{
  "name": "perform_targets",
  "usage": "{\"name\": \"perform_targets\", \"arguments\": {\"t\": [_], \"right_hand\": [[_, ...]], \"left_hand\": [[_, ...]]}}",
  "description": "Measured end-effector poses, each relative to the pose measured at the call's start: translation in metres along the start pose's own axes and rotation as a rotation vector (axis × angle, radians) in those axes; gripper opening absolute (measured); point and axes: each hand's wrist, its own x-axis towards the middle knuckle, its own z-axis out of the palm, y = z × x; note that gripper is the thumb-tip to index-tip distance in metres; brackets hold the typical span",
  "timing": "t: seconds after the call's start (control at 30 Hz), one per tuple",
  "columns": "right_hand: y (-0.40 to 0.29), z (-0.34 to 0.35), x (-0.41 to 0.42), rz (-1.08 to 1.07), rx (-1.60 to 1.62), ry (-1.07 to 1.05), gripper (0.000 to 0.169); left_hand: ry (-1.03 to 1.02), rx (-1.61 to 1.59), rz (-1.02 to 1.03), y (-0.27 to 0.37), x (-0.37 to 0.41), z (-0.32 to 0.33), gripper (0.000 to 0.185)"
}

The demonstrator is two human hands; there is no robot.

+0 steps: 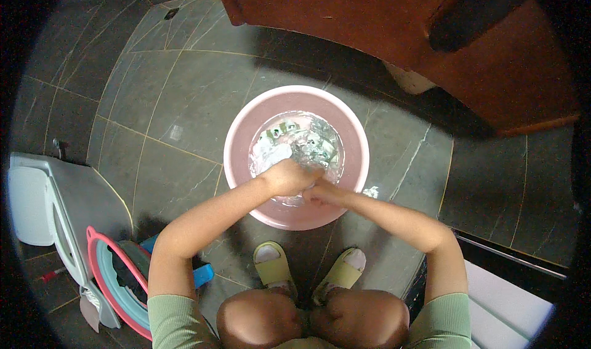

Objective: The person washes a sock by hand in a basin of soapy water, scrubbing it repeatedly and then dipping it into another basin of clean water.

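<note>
A round pink plastic basin [238,173] sits on the tiled floor, holding water and wet cloth [281,129] with white and green patterned parts. My left hand [293,177] bends over the near side of the water, against a pale bulge of the cloth. Just to its right and slightly closer to me, my right hand [323,193] has curled fingers and meets the left. Whatever lies between the two hands is hidden by them, and their fingertips do not show clearly.
Dark red-brown wooden furniture [332,7] stands beyond the basin. A toilet [32,205] is at left, beside a tub with a pink rim [92,256]. White foam [371,192] lies on the floor right of the basin. My slippers [273,266] are close to its near rim.
</note>
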Motion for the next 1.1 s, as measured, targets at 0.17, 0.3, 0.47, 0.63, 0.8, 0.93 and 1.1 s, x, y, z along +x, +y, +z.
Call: {"name": "perform_targets", "arguments": {"t": [0.17, 0.3, 0.47, 0.63, 0.8, 0.93, 1.1], "right_hand": [[0.027, -0.003, 0.008, 0.048, 0.392, -0.286, 0.022], [-0.003, -0.009, -0.003, -0.177, -0.158, 0.055, 0.040], [0.011, -0.009, -0.009, -0.446, -0.705, 0.385, 0.054], [0.011, -0.024, -0.010, -1.000, -1.024, 0.407, 0.052], [0.020, -0.033, 0.002, -1.247, -1.010, 0.517, 0.045], [0.006, -0.044, 0.001, -1.249, -1.179, 0.541, 0.019], [-0.009, -0.041, -0.001, -0.778, -1.515, 0.191, 0.012]], "left_hand": [[0.082, 0.116, 0.227, -0.014, 0.006, 0.004, 0.028], [0.044, 0.128, -0.136, -0.010, 0.006, 0.020, 0.023], [0.017, -0.322, -0.439, -0.013, -0.002, 0.038, 0.018], [-0.471, -1.906, -0.557, -0.010, -0.009, 0.077, 0.018], [-0.418, -2.202, -0.553, 0.022, 0.000, 0.059, 0.024], [-0.447, -2.377, -0.315, 0.034, 0.009, 0.055, 0.022], [-0.151, -2.003, -0.601, 0.030, 0.008, 0.076, 0.037]]}}
